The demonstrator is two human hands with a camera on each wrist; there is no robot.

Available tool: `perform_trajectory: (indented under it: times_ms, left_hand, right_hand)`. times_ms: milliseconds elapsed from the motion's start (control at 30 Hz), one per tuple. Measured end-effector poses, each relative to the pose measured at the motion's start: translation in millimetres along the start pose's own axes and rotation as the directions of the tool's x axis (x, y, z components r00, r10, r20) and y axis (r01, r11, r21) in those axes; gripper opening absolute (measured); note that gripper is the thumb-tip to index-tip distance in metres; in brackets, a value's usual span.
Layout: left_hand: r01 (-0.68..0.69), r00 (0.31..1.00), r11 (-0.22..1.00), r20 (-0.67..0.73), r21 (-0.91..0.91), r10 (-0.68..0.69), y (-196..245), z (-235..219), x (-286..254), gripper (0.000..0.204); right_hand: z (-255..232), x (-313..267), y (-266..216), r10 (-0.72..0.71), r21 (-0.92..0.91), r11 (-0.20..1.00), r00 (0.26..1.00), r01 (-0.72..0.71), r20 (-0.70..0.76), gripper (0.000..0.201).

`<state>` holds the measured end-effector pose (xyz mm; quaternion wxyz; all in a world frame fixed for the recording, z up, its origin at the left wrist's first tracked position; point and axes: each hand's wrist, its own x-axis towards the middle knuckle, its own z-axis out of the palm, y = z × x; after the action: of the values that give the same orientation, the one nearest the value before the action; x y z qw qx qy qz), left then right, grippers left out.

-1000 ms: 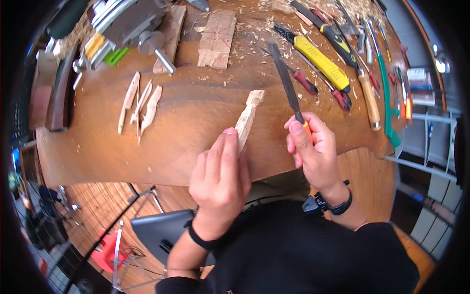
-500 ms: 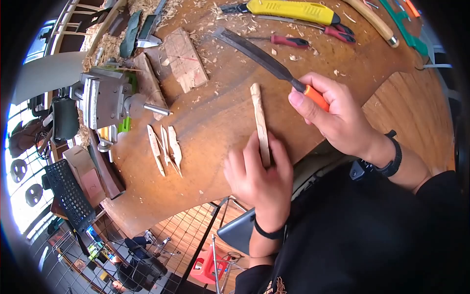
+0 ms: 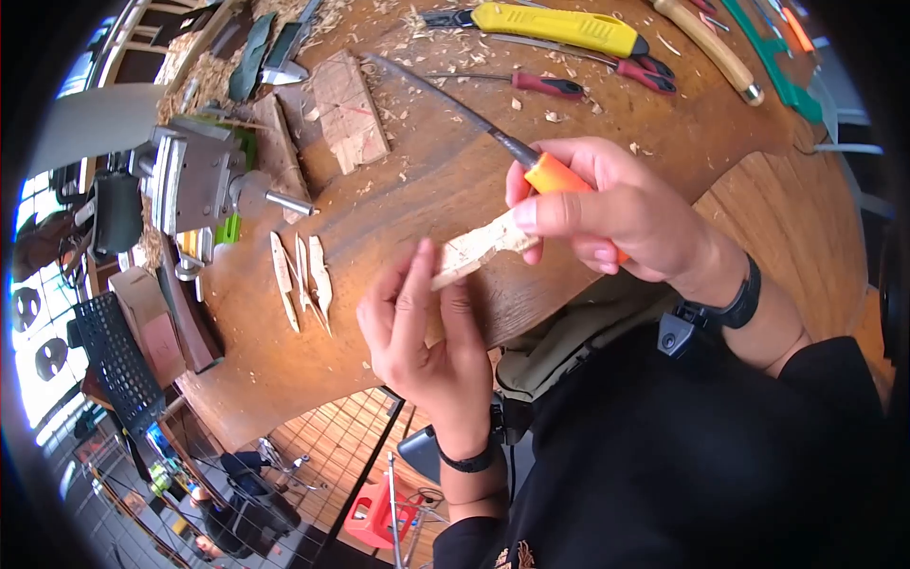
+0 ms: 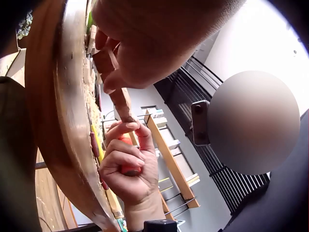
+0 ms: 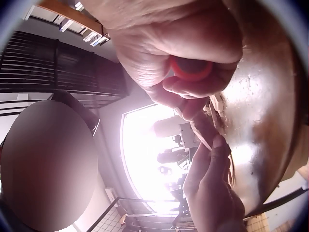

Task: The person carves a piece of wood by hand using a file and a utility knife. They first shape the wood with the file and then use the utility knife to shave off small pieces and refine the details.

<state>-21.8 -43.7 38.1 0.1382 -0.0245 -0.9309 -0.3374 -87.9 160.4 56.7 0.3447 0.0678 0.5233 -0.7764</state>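
Note:
A pale carved stick of wood [image 3: 474, 250] is held between both hands, close over the front part of the table. My left hand [image 3: 417, 332] pinches its near end between thumb and fingers. In my right hand [image 3: 626, 213] is a file with an orange handle [image 3: 557, 176], its dark blade [image 3: 455, 108] pointing toward the far left. The right thumb also presses on the stick's other end. From the left wrist, the stick [image 4: 121, 101] spans the gap between the hands. In the right wrist view, the handle's red-orange butt [image 5: 193, 70] shows inside the curled fingers.
Several thin carved wood pieces [image 3: 320, 270] lie to the left on the table [image 3: 256, 379]. Beyond them stand a metal vise [image 3: 194, 180] and a marked board [image 3: 351, 114]. A yellow cutter [image 3: 559, 28], a red-handled tool [image 3: 548, 85] and wood shavings lie at the back.
The right hand has come down and left with the file, from apart to the stick's end. The stick has turned from upright in view to slanting rightward. The head view has swung left.

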Motion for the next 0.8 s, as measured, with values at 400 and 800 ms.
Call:
perform_trajectory:
  times_ms: [400, 800]
  left_hand:
    - [0.443, 0.878, 0.344, 0.323, -0.828, -0.353, 38, 33, -6, 0.033]
    - [0.462, 0.854, 0.286, 0.335, -0.839, -0.399, 27, 23, -3, 0.026]
  right_hand:
    - [17, 1, 37, -0.555, -0.68, 0.599, 0.831, 0.423, 0.028, 0.031]
    - [-4, -7, 45, -0.495, -0.293, 0.846, 0.861, 0.446, -0.117, 0.022]
